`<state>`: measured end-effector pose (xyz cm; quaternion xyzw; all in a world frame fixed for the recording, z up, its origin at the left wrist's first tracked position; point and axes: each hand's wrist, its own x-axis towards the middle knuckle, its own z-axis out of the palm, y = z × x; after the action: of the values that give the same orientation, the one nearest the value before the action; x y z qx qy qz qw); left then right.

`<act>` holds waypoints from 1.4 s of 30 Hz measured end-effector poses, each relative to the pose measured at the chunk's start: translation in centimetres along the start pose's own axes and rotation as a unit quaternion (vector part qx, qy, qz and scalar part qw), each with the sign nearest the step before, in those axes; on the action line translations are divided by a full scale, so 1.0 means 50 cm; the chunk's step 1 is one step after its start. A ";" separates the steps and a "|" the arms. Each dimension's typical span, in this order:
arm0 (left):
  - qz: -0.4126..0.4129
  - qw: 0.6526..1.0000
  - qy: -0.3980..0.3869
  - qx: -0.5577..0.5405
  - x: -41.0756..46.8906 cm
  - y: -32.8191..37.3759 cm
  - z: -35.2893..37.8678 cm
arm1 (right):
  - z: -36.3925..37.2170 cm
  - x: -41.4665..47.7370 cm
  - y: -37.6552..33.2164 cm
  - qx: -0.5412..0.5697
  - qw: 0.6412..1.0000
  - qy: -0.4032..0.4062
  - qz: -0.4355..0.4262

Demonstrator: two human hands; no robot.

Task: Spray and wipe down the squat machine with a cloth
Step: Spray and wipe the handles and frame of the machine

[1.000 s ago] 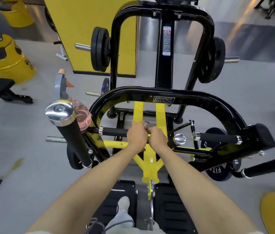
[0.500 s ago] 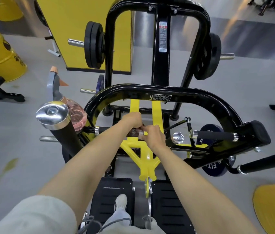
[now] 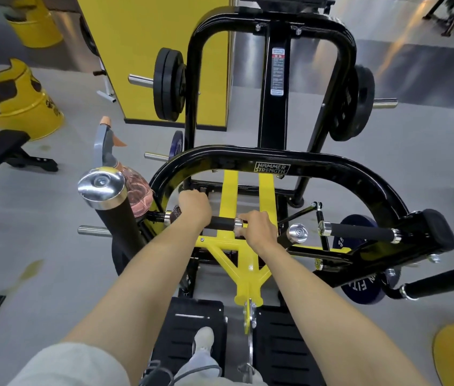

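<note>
Two fists: left hand [image 3: 193, 208] clutches a mostly hidden cloth [image 3: 177, 211] round the handle [image 3: 221, 222]; right hand [image 3: 257, 229] grips its chrome end.

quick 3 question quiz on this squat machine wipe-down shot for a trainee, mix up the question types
1. Multiple choice: where is the pink translucent spray bottle with the grey trigger?
A) standing on a footplate
B) beside the chrome-capped black post on the person's left
C) lying on the floor

2. True or false: the left hand and the right hand both grip the same horizontal black foam handle with chrome collars.

3. Fill in: the label on the curved black frame tube reads ____.

Key: 1 B; 2 true; 3 Hammer Strength
</note>
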<state>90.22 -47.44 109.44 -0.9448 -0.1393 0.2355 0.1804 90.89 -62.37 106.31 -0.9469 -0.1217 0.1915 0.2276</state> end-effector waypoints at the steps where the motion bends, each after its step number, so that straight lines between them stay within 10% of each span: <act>1: 0.003 0.999 0.014 0.041 -0.005 0.002 0.005 | 0.001 0.003 0.000 -0.003 1.000 -0.004 0.003; 6: -0.007 0.993 0.041 0.107 -0.025 0.001 0.028 | 0.009 0.019 0.002 -0.022 1.000 -0.011 0.016; 15: 0.001 0.942 0.115 -0.315 -0.032 0.105 0.006 | 0.019 0.022 0.003 -0.042 0.999 0.002 0.017; 18: -0.029 0.886 0.124 -0.445 -0.039 0.134 0.009 | 0.019 0.020 0.003 -0.051 0.998 0.015 0.031; 23: 0.014 0.681 0.167 -0.713 -0.062 0.123 0.129 | 0.026 0.020 0.003 -0.053 0.998 0.010 0.009; 28: -0.098 0.698 0.140 -0.695 -0.112 0.160 0.207 | 0.036 0.024 -0.002 -0.025 0.999 0.014 0.023; 29: -0.152 0.664 0.075 -0.728 -0.104 0.172 0.216 | 0.035 0.022 -0.003 -0.017 1.000 0.009 0.025; 34: -0.243 0.247 -0.194 -0.918 -0.036 0.188 0.209 | 0.021 0.016 0.005 -0.012 1.000 0.009 0.011; 37: -0.191 0.160 -0.191 -0.949 -0.020 0.179 0.175 | 0.025 0.012 0.012 0.000 1.000 0.018 0.006; 42: -0.184 0.165 -0.184 -0.951 -0.021 0.155 0.184 | 0.025 0.012 0.008 -0.016 1.000 0.011 0.012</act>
<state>86.17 -52.23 99.11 -0.2585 -0.4537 0.0471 -0.8515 90.96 -62.04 104.93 -0.9538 -0.1113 0.1821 0.2115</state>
